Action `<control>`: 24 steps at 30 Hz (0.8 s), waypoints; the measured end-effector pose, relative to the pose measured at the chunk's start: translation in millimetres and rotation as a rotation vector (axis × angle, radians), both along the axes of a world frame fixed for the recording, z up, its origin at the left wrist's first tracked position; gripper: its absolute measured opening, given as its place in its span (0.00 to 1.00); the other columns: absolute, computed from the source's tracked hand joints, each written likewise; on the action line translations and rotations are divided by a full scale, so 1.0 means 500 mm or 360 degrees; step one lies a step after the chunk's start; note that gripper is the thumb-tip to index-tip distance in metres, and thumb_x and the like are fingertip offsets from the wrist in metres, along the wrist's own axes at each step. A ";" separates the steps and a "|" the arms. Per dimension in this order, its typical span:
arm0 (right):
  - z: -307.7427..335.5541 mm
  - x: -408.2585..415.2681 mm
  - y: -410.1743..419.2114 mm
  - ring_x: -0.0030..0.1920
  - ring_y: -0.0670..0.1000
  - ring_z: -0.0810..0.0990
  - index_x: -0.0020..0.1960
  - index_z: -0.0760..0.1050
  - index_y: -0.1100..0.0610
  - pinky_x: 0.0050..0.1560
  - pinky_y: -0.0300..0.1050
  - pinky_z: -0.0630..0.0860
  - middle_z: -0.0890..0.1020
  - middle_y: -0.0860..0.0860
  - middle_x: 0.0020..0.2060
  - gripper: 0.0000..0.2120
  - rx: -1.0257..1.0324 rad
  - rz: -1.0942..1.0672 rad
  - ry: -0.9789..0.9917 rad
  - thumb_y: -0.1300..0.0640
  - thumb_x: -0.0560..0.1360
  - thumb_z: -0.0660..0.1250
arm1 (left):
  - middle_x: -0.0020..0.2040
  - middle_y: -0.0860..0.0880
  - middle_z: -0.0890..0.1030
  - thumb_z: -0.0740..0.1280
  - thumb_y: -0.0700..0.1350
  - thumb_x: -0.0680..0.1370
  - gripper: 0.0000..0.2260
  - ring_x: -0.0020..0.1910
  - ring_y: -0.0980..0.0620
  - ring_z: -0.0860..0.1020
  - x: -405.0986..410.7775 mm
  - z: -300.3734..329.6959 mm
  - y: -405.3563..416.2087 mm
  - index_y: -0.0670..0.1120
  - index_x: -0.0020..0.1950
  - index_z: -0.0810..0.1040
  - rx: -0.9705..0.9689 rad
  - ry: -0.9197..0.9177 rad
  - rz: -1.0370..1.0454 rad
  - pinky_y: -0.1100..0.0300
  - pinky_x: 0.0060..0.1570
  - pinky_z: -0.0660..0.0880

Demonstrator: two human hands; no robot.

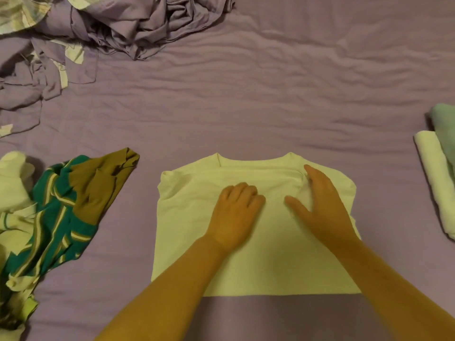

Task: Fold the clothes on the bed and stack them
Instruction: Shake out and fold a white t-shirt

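Note:
A white T-shirt [187,232] lies flat on the purple bed in front of me, collar away from me, with its sleeves folded in. My left hand [236,212] rests on the middle of the shirt with its fingers bent under at the knuckles. My right hand [322,205] lies flat with spread fingers on the shirt's right shoulder, where the cloth is slightly bunched. To the left lies an unfolded green, brown and white striped garment [66,217]. At the right edge sits a small stack of folded clothes, a white piece [435,183] and a pale green one [445,129].
The purple bed sheet [270,99] spreads wide beyond the shirt. A crumpled purple and patterned blanket [118,28] is heaped at the far left. More white cloth [12,183] lies at the left edge beside the striped garment.

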State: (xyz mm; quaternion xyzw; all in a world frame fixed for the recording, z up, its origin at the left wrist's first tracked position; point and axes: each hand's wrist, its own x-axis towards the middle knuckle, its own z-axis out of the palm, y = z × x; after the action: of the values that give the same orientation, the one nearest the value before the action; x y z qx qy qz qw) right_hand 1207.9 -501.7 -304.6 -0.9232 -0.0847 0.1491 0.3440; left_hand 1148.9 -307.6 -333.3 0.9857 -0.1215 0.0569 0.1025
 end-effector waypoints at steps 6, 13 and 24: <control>-0.039 -0.037 -0.084 0.66 0.61 0.72 0.75 0.56 0.52 0.57 0.57 0.73 0.67 0.57 0.71 0.34 -0.0386 0.0319 -0.0275 0.43 0.72 0.55 | 0.76 0.45 0.62 0.47 0.56 0.82 0.24 0.76 0.43 0.57 0.012 -0.031 -0.003 0.47 0.76 0.61 0.0177 0.0453 -0.0027 0.40 0.70 0.53; -0.032 0.044 -0.081 0.57 0.62 0.75 0.66 0.71 0.53 0.51 0.51 0.70 0.79 0.57 0.58 0.19 -0.0286 -0.0530 -0.0102 0.48 0.80 0.53 | 0.72 0.47 0.68 0.50 0.53 0.82 0.22 0.72 0.41 0.63 0.082 0.004 -0.008 0.45 0.72 0.68 -0.0282 0.0426 0.0275 0.47 0.72 0.55; -0.057 0.064 -0.097 0.52 0.65 0.76 0.68 0.67 0.54 0.51 0.56 0.71 0.78 0.55 0.58 0.16 -0.0349 -0.0682 -0.0266 0.53 0.81 0.56 | 0.54 0.46 0.78 0.62 0.40 0.80 0.07 0.58 0.46 0.71 0.139 0.017 0.006 0.43 0.53 0.79 -0.0326 0.0277 0.0545 0.58 0.53 0.65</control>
State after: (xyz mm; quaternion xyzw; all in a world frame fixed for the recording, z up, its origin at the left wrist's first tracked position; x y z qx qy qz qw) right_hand 1239.7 -550.2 -332.9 -0.9610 0.1015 0.0043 0.2572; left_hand 1218.3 -304.7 -324.8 0.9775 0.0635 0.0002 0.2012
